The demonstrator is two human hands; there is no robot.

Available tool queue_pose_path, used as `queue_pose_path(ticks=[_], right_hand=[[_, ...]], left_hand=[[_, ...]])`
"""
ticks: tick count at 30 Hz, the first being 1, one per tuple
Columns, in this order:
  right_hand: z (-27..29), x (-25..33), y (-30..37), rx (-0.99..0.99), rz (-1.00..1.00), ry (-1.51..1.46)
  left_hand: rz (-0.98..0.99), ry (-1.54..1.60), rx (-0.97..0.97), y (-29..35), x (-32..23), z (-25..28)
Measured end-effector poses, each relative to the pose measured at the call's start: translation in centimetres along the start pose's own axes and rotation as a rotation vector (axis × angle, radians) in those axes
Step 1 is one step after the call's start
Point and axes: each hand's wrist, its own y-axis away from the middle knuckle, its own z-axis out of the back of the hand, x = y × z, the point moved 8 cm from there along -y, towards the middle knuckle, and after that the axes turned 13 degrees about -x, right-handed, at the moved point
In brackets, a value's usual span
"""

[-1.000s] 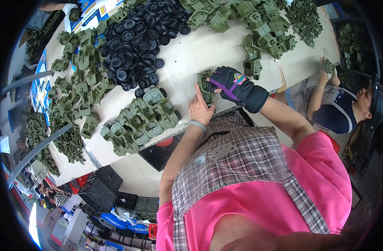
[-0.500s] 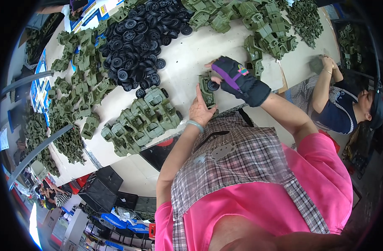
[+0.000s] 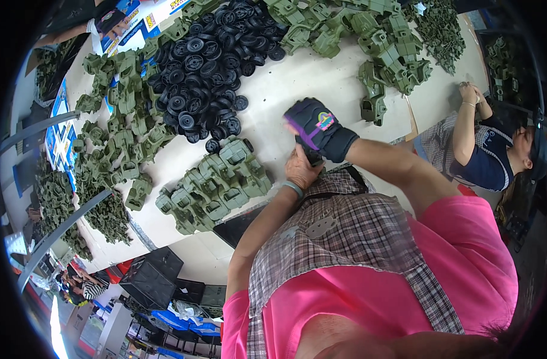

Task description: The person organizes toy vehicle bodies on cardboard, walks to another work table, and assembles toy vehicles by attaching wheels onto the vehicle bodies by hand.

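At the table's near edge my two hands meet over a green plastic toy vehicle body, now almost wholly covered by them. A black wheel point(image 3: 313, 155) on it shows as a dark patch between the hands. My bare left hand point(image 3: 303, 169), with a light band at the wrist, is closed round the body from the near side. My right hand point(image 3: 314, 127), in a black and purple fingerless glove, is closed over it from above, its fingertips slightly blurred. To their left stand rows of green toy vehicle bodies point(image 3: 217, 182).
Beyond my left hand lies a big heap of black wheels point(image 3: 196, 72). Green vehicle parts point(image 3: 121, 119) cover the table's left, with more bodies point(image 3: 387, 42) at the far right. A co-worker point(image 3: 474, 134) sits to the right; another person's hand point(image 3: 109, 23) is at the far left.
My right hand has turned and come down over the toy body, hiding it and most of its wheel. My left hand has shifted slightly right and its fingers have curled in.
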Motion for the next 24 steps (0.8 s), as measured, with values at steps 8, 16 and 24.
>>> queue_pose_path(ticks=[8,16,24], right_hand=[[-0.3,-1.2,-0.6,0.053,-0.170,0.054],[-0.9,-5.1,0.5,0.031,-0.609,0.011],[-0.2,-8.9,-4.1,-0.262,-0.294,-0.003]], left_hand=[[-0.240,0.017,-0.032,0.6,0.9,-0.9],[-0.023,0.034,0.105,-0.1,0.0,-0.6],[0.408,0.464,-0.270,1.0,0.5,3.2]])
